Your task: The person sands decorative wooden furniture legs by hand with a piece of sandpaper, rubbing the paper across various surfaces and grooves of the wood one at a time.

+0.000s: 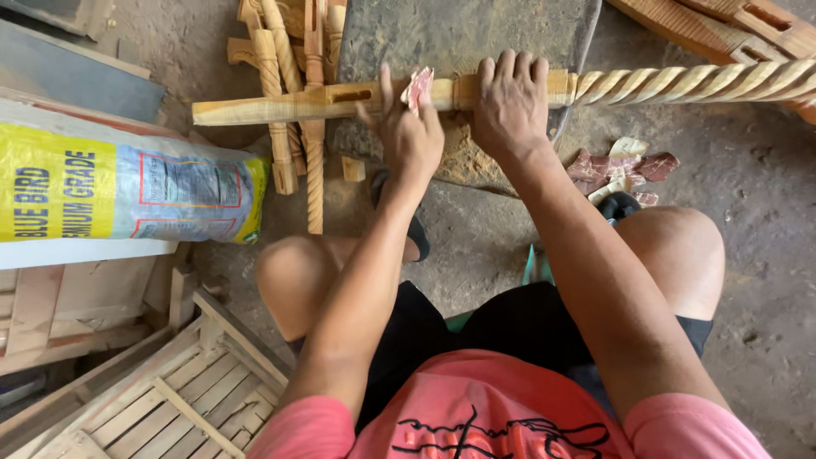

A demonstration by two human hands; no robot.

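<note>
- We lose the twisted end of the post at the right edge.
- Our right hand hides the post beneath it.
- Our left hand covers most of the sandpaper.
- The crate and sack run off the left edge.
- Our right foot is mostly hidden behind the arm.

Dirt floor, sandpaper scraps, perhaps a stone slab, spindles

Soft, even daylight, faint shadows, sharp focus, slight wide-angle stretching at edges.
</note>
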